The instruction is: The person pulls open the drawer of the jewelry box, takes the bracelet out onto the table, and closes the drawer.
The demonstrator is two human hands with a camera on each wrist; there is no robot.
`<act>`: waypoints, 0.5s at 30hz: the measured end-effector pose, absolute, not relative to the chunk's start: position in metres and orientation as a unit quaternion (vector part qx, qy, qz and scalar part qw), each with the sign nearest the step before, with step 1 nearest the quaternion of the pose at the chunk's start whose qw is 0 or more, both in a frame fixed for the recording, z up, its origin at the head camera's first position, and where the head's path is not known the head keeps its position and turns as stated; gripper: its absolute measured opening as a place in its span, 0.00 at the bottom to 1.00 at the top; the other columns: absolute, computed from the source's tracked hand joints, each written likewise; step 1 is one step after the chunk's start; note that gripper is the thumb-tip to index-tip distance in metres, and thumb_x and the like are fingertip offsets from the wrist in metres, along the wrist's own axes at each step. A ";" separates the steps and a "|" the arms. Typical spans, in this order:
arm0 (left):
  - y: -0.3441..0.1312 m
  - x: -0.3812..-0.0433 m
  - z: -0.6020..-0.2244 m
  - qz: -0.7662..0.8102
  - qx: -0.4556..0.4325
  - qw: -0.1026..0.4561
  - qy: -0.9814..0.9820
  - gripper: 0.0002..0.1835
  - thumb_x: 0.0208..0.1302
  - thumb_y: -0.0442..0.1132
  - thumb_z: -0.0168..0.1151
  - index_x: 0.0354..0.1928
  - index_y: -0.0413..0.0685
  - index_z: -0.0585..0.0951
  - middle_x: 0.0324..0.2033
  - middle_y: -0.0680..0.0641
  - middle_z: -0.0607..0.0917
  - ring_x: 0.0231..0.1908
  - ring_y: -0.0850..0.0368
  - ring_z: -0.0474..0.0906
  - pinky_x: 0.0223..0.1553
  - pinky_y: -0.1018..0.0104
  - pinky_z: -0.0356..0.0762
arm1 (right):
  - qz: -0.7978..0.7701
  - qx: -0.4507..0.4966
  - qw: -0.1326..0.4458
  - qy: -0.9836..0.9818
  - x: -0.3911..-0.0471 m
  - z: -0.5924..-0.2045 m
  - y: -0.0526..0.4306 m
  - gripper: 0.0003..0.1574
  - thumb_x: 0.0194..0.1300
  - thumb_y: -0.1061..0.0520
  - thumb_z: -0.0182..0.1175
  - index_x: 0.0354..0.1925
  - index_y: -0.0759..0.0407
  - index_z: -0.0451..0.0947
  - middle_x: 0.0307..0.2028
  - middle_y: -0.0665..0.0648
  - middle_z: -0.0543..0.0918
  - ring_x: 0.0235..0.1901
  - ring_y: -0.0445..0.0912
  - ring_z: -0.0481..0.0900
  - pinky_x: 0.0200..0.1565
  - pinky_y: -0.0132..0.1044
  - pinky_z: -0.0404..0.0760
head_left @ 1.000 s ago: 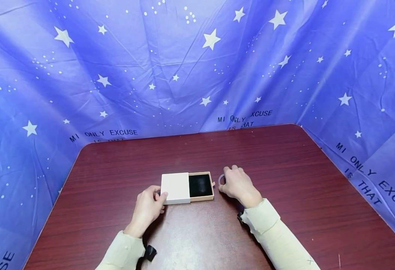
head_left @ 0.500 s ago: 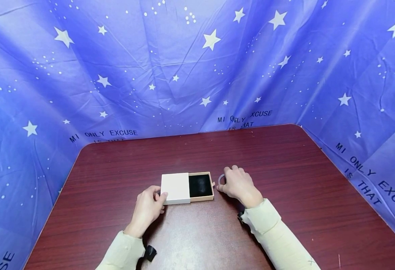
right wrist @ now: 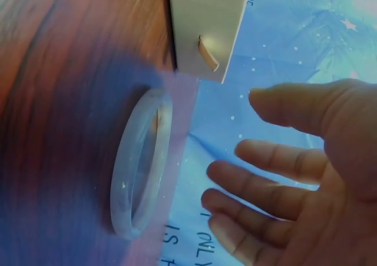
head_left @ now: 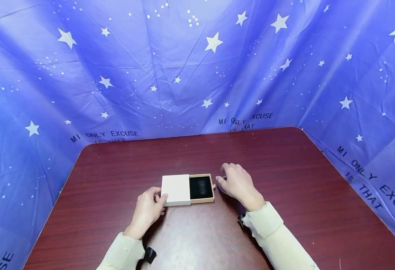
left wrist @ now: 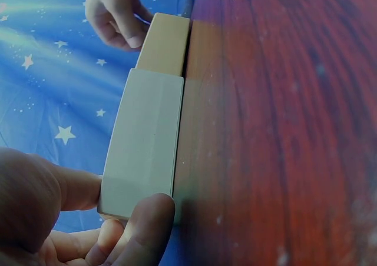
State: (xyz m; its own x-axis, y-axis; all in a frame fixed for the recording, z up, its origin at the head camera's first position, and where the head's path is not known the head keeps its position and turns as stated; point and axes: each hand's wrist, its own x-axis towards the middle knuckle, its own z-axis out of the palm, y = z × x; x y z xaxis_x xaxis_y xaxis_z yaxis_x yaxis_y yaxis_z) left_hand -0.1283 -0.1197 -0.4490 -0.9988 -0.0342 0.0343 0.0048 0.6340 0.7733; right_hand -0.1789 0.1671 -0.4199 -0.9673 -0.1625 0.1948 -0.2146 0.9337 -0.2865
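A white cardboard box sleeve lies on the table with its tray slid partway out to the right. Black padding lines the tray, and a small ribbon tab sticks out of its end. My left hand pinches the near left corner of the sleeve between thumb and fingers. A pale, translucent bangle lies flat on the table just right of the tray. Over it hovers my right hand, fingers spread and holding nothing, mostly hiding the bangle in the head view.
The dark red wooden table has rounded far corners. A blue curtain with white stars and lettering hangs around its back and sides. Both forearms wear cream sleeves, with a black strap at the left wrist.
My right hand has let go of the bangle and lifted slightly off it, its fingers loosening. My left hand and the box stay put; the head view has shifted a little.
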 end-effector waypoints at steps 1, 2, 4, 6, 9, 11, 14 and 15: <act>-0.120 -0.128 -0.449 -0.426 0.007 0.022 -0.904 0.17 0.63 0.39 0.62 0.50 0.36 0.78 0.19 0.54 0.75 0.13 0.64 0.78 0.22 0.71 0.78 | 0.160 0.096 0.088 -0.979 -0.178 -0.420 0.167 0.15 0.58 0.48 0.62 0.37 0.58 0.78 0.30 0.54 0.78 0.36 0.54 0.77 0.35 0.49 0.77; -0.120 -0.128 -0.449 -0.426 0.006 0.022 -0.904 0.18 0.63 0.39 0.62 0.50 0.35 0.78 0.19 0.54 0.75 0.13 0.65 0.78 0.23 0.71 0.78 | 0.164 0.094 0.090 -0.978 -0.178 -0.420 0.166 0.14 0.58 0.49 0.61 0.37 0.57 0.78 0.30 0.53 0.79 0.35 0.54 0.78 0.34 0.50 0.77; -0.120 -0.128 -0.449 -0.426 0.005 0.023 -0.904 0.17 0.63 0.39 0.62 0.50 0.35 0.78 0.18 0.54 0.75 0.13 0.64 0.78 0.23 0.71 0.78 | 0.172 0.091 0.092 -0.977 -0.177 -0.419 0.165 0.12 0.59 0.50 0.60 0.38 0.55 0.78 0.30 0.53 0.80 0.34 0.54 0.79 0.32 0.50 0.77; -0.120 -0.128 -0.449 -0.427 0.004 0.024 -0.904 0.17 0.63 0.39 0.62 0.50 0.35 0.78 0.18 0.54 0.75 0.13 0.64 0.78 0.23 0.71 0.78 | 0.178 0.088 0.091 -0.976 -0.177 -0.419 0.165 0.11 0.60 0.50 0.59 0.38 0.54 0.77 0.31 0.52 0.81 0.33 0.54 0.80 0.31 0.50 0.77; -0.120 -0.128 -0.448 -0.426 0.003 0.026 -0.904 0.17 0.63 0.40 0.62 0.50 0.36 0.78 0.19 0.53 0.75 0.13 0.64 0.78 0.24 0.71 0.78 | 0.185 0.089 0.088 -0.975 -0.176 -0.419 0.163 0.10 0.61 0.51 0.58 0.39 0.54 0.78 0.33 0.53 0.82 0.33 0.55 0.82 0.32 0.51 0.78; -0.120 -0.128 -0.448 -0.428 0.004 0.025 -0.903 0.17 0.63 0.39 0.62 0.50 0.36 0.78 0.19 0.53 0.75 0.13 0.64 0.78 0.24 0.71 0.78 | 0.189 0.091 0.087 -0.974 -0.176 -0.419 0.162 0.10 0.62 0.52 0.57 0.39 0.55 0.78 0.34 0.54 0.83 0.33 0.54 0.82 0.33 0.52 0.78; -0.120 -0.128 -0.449 -0.432 0.006 0.024 -0.902 0.17 0.63 0.39 0.62 0.50 0.36 0.78 0.19 0.53 0.75 0.13 0.63 0.79 0.22 0.71 0.78 | 0.194 0.096 0.085 -0.973 -0.175 -0.419 0.161 0.09 0.63 0.54 0.56 0.39 0.56 0.78 0.33 0.54 0.83 0.33 0.54 0.82 0.34 0.52 0.78; -0.120 -0.128 -0.449 -0.432 0.006 0.024 -0.901 0.17 0.63 0.39 0.63 0.50 0.36 0.78 0.19 0.52 0.75 0.14 0.63 0.79 0.22 0.71 0.78 | 0.197 0.096 0.083 -0.972 -0.175 -0.419 0.160 0.09 0.64 0.54 0.55 0.39 0.56 0.78 0.33 0.54 0.83 0.33 0.53 0.82 0.35 0.51 0.78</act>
State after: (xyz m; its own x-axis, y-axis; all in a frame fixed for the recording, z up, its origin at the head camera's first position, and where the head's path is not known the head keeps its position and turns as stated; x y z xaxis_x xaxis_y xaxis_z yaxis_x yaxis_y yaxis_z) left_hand -0.1282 -0.1198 -0.4487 -0.9988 -0.0312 0.0378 0.0100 0.6261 0.7797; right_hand -0.1752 0.1602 -0.4191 -0.9678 -0.1530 0.1998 -0.2186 0.9045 -0.3662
